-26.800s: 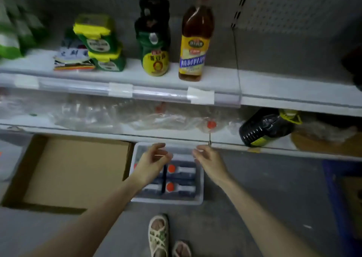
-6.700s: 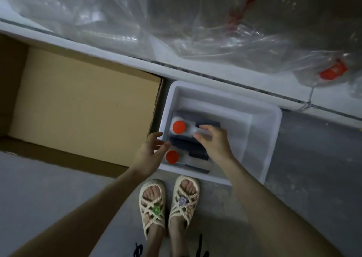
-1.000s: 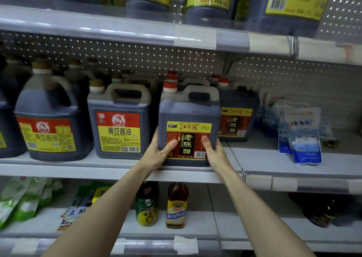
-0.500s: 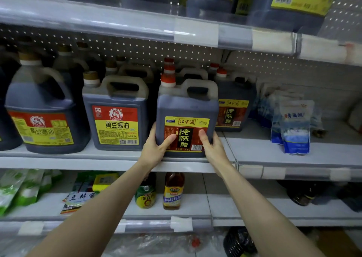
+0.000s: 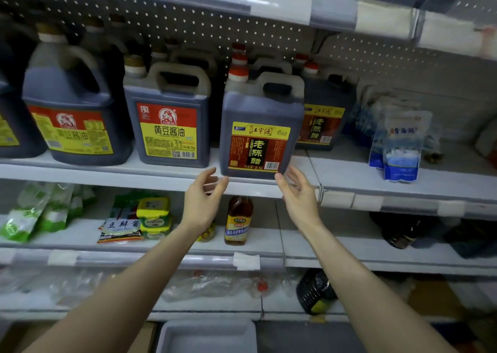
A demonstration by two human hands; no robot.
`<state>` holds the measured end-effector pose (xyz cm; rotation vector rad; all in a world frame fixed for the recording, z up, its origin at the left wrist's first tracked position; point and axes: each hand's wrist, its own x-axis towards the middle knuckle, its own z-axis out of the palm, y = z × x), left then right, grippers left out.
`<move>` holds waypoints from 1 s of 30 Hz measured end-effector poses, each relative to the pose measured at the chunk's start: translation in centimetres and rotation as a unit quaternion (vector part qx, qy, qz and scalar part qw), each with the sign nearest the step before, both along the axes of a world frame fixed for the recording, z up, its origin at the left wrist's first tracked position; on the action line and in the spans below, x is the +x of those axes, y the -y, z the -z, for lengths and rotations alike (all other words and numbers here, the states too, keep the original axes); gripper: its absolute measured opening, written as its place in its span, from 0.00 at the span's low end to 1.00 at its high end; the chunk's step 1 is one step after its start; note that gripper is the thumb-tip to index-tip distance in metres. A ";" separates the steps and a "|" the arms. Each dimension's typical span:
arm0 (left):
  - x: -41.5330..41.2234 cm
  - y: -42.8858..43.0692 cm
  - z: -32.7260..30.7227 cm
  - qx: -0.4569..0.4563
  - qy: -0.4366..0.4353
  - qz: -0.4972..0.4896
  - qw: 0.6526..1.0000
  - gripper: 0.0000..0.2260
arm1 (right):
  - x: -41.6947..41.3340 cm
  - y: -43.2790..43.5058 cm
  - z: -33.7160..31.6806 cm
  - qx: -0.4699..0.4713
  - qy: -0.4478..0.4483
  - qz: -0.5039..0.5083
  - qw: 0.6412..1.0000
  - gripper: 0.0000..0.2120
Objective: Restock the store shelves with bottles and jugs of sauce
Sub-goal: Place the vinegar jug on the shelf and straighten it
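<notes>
The squarish plastic vinegar jug [image 5: 259, 126] stands upright at the near edge of the white metal shelf [image 5: 161, 175]. It holds dark liquid behind a glossy red-and-yellow label, with a moulded loop handle and an orange cap on top. Just left of it is a similar soy sauce jug [image 5: 168, 118], and a perforated panel [image 5: 188, 24] backs the row. The left hand [image 5: 203, 202] and right hand [image 5: 298, 194] hang just below the jug's base, fingers loosely spread, holding nothing (the right thumb tip nears the jug's corner; contact unclear). Half a second ago both palms clasped the jug's lower sides; they have since let go.
</notes>
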<state>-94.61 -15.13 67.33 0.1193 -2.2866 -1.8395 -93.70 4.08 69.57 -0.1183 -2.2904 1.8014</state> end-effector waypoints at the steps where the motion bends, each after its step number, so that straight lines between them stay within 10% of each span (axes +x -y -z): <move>1: 0.6 0.1 0.5 -0.003 0.004 -0.003 1.000 0.20 | 0.5 -0.1 0.7 -0.002 0.007 0.002 1.000 0.25; 25: 22.5 9.8 37.1 -0.003 0.334 -0.090 0.938 0.11 | 16.5 10.1 40.8 0.069 0.347 -0.173 0.919 0.15; 30: 25.7 12.1 46.2 -0.008 0.395 -0.098 0.913 0.22 | 19.6 12.7 50.4 0.076 0.416 -0.198 0.884 0.16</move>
